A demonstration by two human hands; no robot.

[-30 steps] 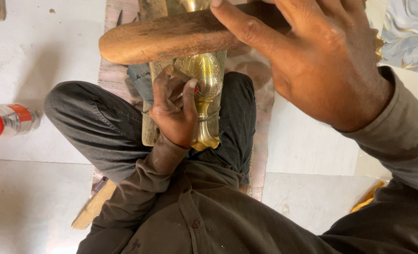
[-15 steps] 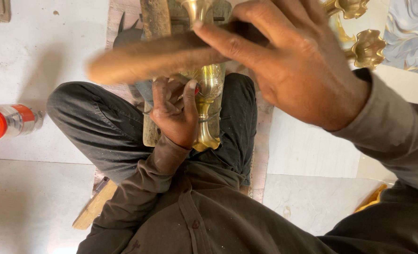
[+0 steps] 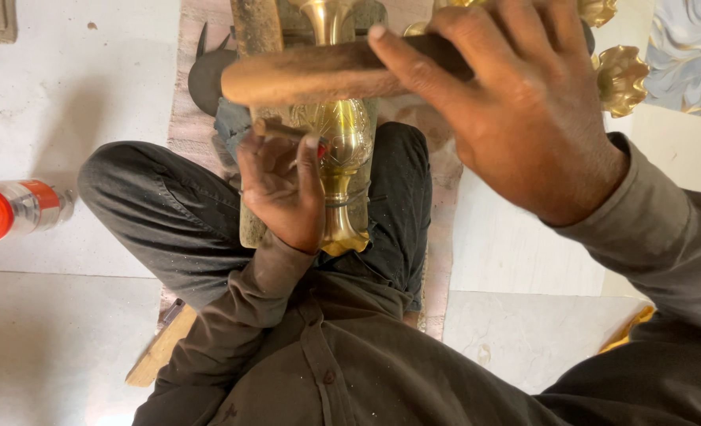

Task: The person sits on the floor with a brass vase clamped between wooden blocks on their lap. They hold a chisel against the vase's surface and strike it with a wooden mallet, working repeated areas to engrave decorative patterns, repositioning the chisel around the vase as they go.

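Now right hand (image 3: 524, 118) clenched round a wooden mallet handle (image 3: 327, 75), lower and further right than a second ago, looks mid-swing, striking work ongoing. Left hand (image 3: 283, 193) pinches a small punch (image 3: 275, 128) against the brass vase (image 3: 341, 150), same hold as before. Vase lies on a wood block (image 3: 249, 221) across the lap. Brass flower pieces (image 3: 620, 77) off right, red-capped can (image 3: 11, 211) on floor left

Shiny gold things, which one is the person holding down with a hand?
The tall brass vase lying on the lap, steadied by the left hand. The flower-shaped brass pieces sit untouched on the floor at the upper right, behind the right hand.
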